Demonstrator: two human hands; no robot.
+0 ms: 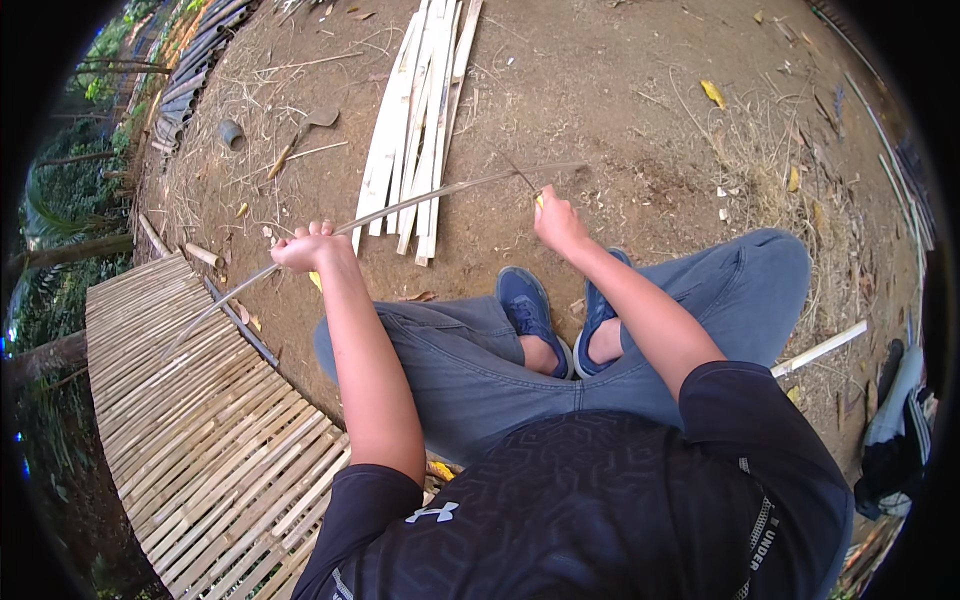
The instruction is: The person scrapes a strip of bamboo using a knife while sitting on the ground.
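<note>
A long, thin bamboo strip (410, 201) runs slantwise in front of me, its ends blurred. My left hand (308, 248) is closed around it, palm turned up. In my right hand (560, 222) is a knife (521, 171) with a bit of yellow handle showing. Its thin dark blade crosses the strip near the far right end; whether it cuts in cannot be made out. Beyond the strip, a bundle of pale split bamboo slats (420, 110) lies on the ground.
A slatted bamboo platform (210, 420) stands at my left. On the dirt lie a curved-blade tool with a wooden handle (290, 150) and a grey cylinder (231, 134). Dark bamboo poles (185, 95) are piled far left. A pale slat (820, 348) and cloth items (895, 430) are at right.
</note>
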